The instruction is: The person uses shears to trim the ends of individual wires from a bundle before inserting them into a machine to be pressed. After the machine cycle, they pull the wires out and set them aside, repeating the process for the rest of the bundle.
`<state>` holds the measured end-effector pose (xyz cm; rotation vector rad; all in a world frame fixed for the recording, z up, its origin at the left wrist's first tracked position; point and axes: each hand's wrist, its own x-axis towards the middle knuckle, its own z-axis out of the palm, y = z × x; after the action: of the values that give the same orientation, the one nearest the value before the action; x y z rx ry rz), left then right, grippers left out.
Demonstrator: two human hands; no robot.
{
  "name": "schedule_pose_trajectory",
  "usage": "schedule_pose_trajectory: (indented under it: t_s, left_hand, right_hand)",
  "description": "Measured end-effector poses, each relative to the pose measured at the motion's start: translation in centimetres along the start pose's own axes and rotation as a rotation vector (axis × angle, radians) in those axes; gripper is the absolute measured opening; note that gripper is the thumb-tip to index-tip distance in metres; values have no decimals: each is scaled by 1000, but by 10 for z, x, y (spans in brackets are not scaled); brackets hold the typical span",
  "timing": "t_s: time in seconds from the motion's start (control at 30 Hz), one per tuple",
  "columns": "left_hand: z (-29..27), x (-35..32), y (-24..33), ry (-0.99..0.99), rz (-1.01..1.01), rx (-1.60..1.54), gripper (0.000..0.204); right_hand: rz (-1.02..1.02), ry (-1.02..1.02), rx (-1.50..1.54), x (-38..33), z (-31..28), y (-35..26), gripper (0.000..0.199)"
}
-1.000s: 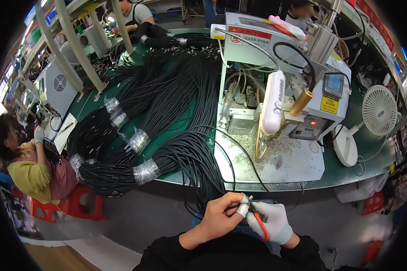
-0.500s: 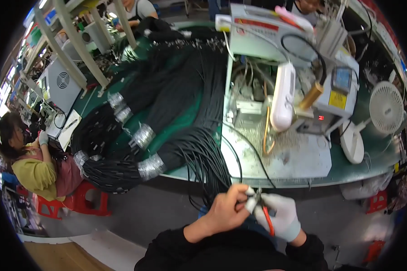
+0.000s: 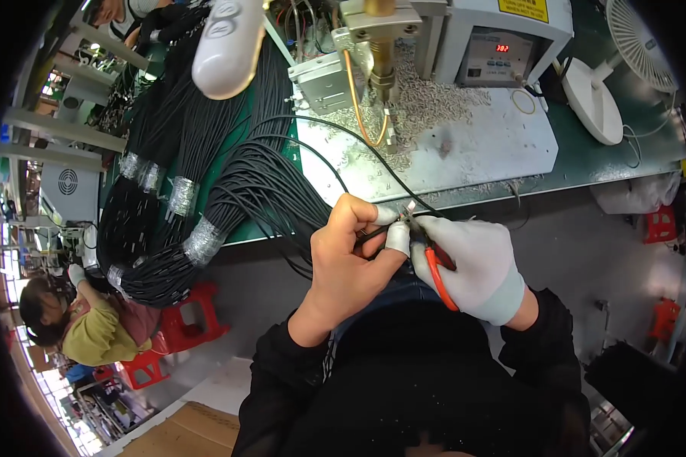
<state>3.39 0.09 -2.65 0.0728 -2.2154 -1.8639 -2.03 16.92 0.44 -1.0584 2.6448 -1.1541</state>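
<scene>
My left hand (image 3: 347, 263) has white covers on its thumb and forefinger and pinches the end of a black cable (image 3: 372, 233). A small pale, metallic tip (image 3: 411, 206) shows at that end. My right hand (image 3: 480, 266), in a white glove, is closed round red-handled pliers (image 3: 439, 279). The pliers' jaws meet the cable end by my left fingertips; whether they bite on it is too small to tell. Left of my hands, a thick bundle of black cables (image 3: 263, 183) hangs over the bench edge, wrapped in silver foil (image 3: 204, 242).
Ahead on the green bench stands a machine with a brass-coloured column (image 3: 383, 65) over a scrap-strewn metal plate (image 3: 503, 145). A control box (image 3: 499, 57) and a white fan (image 3: 594, 99) are to its right. A person in yellow (image 3: 103, 331) sits at left near red stools (image 3: 190, 324).
My view has tilted down and turned, so the bench and hands appear higher and closer. Both hands stay together at the cable end, the pliers still in my right hand.
</scene>
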Motion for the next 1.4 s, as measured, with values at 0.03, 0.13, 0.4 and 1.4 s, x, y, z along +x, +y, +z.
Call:
schedule_pose_trajectory:
  t_s: [0.03,0.13,0.4,1.4]
  left_hand:
    - [2,2,2,6,-7,-3,20]
    - [7,6,13,-4,-92,-99,19]
    - [15,6,21,-7,-214,-277,17]
    - [-53,6,-17,-65,-531,-474,14]
  right_hand:
    - [63,-70,95,-1,-4,0,22]
    - [156,-167,296,-6,-7,5,19]
    - [172,-70,513,-13,-4,4,10]
    - [577,-30,915,-25,-1,36,23]
